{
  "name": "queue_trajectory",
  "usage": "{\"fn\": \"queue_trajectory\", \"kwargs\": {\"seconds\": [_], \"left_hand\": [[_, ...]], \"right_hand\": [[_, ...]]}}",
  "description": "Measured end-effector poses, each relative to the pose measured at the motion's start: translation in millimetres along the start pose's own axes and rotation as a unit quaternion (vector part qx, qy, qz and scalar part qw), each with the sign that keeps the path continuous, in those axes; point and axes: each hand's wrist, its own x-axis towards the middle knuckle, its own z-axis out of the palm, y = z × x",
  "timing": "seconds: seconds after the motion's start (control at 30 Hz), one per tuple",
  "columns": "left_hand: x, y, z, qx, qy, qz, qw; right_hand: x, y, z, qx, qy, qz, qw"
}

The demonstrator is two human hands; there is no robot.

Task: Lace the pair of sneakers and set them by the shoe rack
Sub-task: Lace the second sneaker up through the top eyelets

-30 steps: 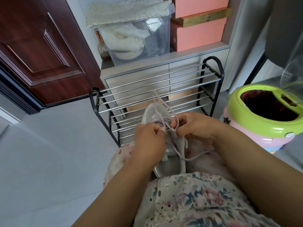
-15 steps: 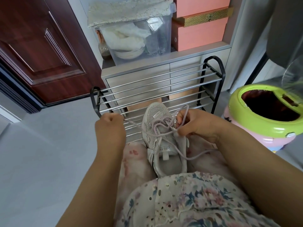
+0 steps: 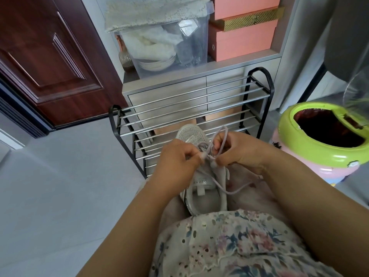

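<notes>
A person is working a pale lilac lace (image 3: 223,136) through a grey mesh sneaker (image 3: 201,182) lying in their lap, toe pointing at the shoe rack (image 3: 191,108) (black frame, chrome rails). The left hand (image 3: 177,158) and right hand (image 3: 237,152) are both pinching the lace over the tongue, apparently near its eyelets; a loose end is trailing rightward.

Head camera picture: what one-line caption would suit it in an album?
Both hands, left and right, pinch the lilac lace over a grey sneaker before the shoe rack.
</notes>
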Motion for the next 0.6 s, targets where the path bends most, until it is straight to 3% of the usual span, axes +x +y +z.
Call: {"fn": "queue_trajectory", "kwargs": {"seconds": [0.07,0.13,0.23,0.4,0.6], "left_hand": [[-4,8,-9,-0.11,0.061,-0.057,0.99],[-4,10,-20,-0.221,0.127,-0.113,0.96],[-2,6,-34,-0.329,0.21,-0.11,0.914],[0,-6,-38,-0.391,0.243,-0.099,0.882],[-1,-9,-41,-0.463,0.29,-0.097,0.832]], "right_hand": [[0,-1,0,-0.009,0.002,-0.002,1.0],[0,-1,0,-0.006,-0.003,0.0,1.0],[1,0,1,0.027,0.013,0.015,0.999],[6,-1,1,0.046,0.114,-0.006,0.992],[5,0,3,0.004,0.122,-0.006,0.993]]}}
